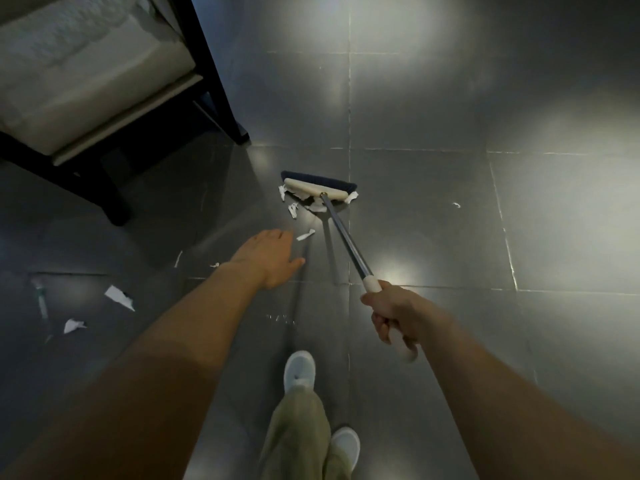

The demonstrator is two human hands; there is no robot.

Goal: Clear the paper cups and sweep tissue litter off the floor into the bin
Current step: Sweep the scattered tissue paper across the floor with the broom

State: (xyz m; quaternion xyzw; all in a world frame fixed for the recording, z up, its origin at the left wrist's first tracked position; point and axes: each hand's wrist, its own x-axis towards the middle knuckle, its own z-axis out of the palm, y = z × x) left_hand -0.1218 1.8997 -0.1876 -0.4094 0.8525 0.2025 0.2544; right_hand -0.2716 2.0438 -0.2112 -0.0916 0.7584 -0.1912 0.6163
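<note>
So the right hand [391,317] is wrapped tight around the white grip at the end of the broom [341,237], with the metal pole running away from the person down to the broom head [317,187], which sits flat on the dark tiled floor [433,209]. A little heap of torn tissue scraps [313,201] is bunched right against the near edge of the head. The left hand [273,259] isn't holding anything, fingers spread out flat, palm down, hovering above the floor just beside one loose tissue strip [306,234]. More bits lie well off to the left: two bigger tissue pieces [119,297] near the lower left, plus a tiny fleck over on the right side. A dark-framed chair [114,109] with a pale cushion stands at the upper left. White shoes [299,370] and olive trousers show at the bottom.
</note>
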